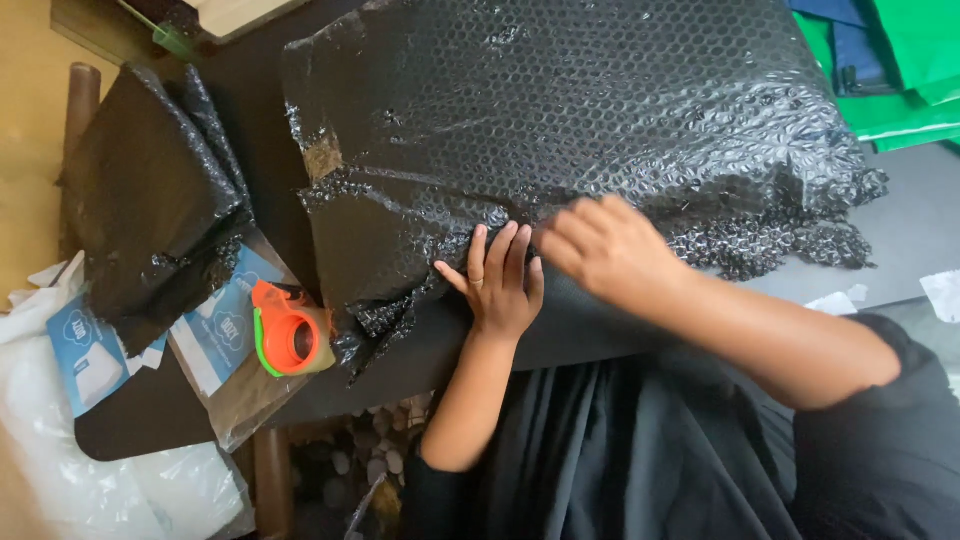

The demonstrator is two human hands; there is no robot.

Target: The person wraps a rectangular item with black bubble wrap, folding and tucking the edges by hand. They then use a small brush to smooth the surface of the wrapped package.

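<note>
wrap [560,110]: black bubble sheet over a flat parcel, 12 o'clock on worktop [920,230] | left hand [503,283]: fingers spread, pressing wrap's near edge | right hand [610,250]: fingers curled, pinching edge | tape gun [290,335]: 9 o'clock | tip: keep fold taut, flat

A large bundle wrapped in black bubble wrap [560,120] lies on the dark counter [180,410]. The left hand [497,285] presses flat on the wrap's near edge, fingers [515,250] spread. Just right of it, the right hand [610,250] rests curled on the same edge. Left of the bundle's near corner sits an orange tape dispenser [290,335], and beyond that a smaller black-wrapped parcel [150,200]. Green fabric [900,80] lies at the bundle's far right.
</note>
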